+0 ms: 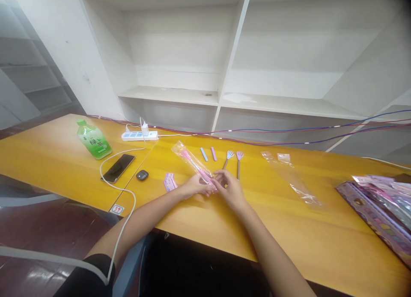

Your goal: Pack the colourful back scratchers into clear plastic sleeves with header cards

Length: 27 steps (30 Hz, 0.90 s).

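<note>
A pink back scratcher [204, 175] lies inside a clear plastic bag [177, 148], held at an angle just over the table. My left hand [195, 187] is closed around its near end from the left. My right hand [229, 188] pinches the bag's near end with thumb and fingers, close to my left hand. Beyond my hands rest a blue claw-headed scratcher [229, 155] and a purple one [239, 155], both with metal rods. To their left are a loose blue handle [204, 154] and a purple handle [213, 154]. Small purple printed cards [170, 182] lie beside my left wrist.
Flattened clear bags [289, 177] lie to the right, and a pile of purple packages [382, 211] sits at the right edge. On the left are a green bottle [93, 139], a phone [118, 168], a black mouse-like device [142, 175] and a power strip [140, 136]. A white cable [133, 194] crosses my left arm.
</note>
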Each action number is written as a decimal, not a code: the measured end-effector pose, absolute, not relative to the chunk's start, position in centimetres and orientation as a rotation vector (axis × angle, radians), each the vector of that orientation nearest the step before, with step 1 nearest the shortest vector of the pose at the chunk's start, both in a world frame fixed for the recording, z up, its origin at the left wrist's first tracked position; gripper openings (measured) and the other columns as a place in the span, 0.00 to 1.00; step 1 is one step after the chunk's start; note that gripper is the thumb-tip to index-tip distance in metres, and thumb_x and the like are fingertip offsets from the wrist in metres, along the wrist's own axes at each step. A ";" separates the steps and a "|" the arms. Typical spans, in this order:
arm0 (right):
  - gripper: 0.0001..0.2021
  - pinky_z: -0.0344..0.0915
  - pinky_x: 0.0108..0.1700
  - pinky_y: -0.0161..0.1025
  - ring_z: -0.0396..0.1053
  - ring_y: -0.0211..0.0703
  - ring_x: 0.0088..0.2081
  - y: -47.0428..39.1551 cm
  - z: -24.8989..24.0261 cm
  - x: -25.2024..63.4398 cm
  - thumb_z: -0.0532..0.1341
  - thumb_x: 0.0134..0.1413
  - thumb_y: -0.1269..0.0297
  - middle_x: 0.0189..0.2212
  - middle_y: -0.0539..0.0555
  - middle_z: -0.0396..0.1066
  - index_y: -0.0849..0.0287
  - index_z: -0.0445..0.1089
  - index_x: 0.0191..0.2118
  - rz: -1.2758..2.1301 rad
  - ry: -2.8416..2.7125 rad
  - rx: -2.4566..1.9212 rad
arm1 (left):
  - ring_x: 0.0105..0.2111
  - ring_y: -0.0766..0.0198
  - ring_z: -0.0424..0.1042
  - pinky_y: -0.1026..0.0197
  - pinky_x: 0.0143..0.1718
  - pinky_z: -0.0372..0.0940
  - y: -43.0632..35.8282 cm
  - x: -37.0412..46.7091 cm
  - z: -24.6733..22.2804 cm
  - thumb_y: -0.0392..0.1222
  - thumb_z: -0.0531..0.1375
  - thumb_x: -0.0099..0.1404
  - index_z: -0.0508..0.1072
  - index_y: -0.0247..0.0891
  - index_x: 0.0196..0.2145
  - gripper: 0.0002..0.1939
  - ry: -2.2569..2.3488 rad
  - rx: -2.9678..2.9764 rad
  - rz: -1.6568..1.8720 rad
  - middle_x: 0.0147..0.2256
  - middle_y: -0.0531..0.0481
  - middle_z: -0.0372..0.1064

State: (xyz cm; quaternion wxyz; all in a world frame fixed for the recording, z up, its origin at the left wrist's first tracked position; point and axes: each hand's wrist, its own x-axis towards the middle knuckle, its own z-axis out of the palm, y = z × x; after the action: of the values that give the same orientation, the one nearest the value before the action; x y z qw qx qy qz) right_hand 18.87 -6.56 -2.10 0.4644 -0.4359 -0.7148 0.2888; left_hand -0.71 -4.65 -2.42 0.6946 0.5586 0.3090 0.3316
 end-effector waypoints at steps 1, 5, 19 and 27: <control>0.15 0.69 0.33 0.42 0.70 0.43 0.28 -6.6 -2.0 18.9 0.62 0.66 0.49 0.31 0.52 0.73 0.54 0.70 0.48 0.652 -1.780 -1.067 | 0.32 0.64 0.75 0.61 0.34 0.70 -4.6 -0.7 -2.5 0.52 0.77 0.53 0.75 0.32 0.45 0.29 0.684 1.244 0.734 0.38 0.40 0.77; 0.14 0.68 0.33 0.42 0.68 0.43 0.29 -6.6 -1.8 18.9 0.61 0.67 0.49 0.31 0.52 0.70 0.54 0.72 0.46 0.503 -1.862 -1.034 | 0.35 0.62 0.75 0.61 0.35 0.70 -4.8 -0.5 -2.7 0.51 0.78 0.50 0.75 0.33 0.42 0.28 0.653 1.308 0.745 0.38 0.43 0.76; 0.18 0.70 0.38 0.41 0.72 0.44 0.34 -6.6 -1.7 18.9 0.59 0.68 0.47 0.36 0.53 0.73 0.56 0.68 0.51 0.916 -1.670 -1.034 | 0.35 0.62 0.74 0.58 0.40 0.67 -4.2 -0.5 -2.9 0.53 0.76 0.54 0.75 0.32 0.45 0.29 0.636 1.277 0.873 0.38 0.42 0.77; 0.22 0.62 0.35 0.38 0.67 0.43 0.30 -6.7 -1.3 19.2 0.57 0.68 0.43 0.27 0.50 0.71 0.56 0.67 0.31 0.778 -1.857 -1.226 | 0.37 0.60 0.74 0.57 0.44 0.67 -3.5 -1.1 -3.7 0.52 0.67 0.65 0.79 0.32 0.41 0.18 0.709 1.555 0.772 0.36 0.45 0.77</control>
State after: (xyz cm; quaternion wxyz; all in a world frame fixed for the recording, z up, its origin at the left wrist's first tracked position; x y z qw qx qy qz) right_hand 19.23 -6.68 -1.27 0.3822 -0.4805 -0.7280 0.3051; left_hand -1.14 -3.53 -3.72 0.5916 0.6685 0.3047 0.3320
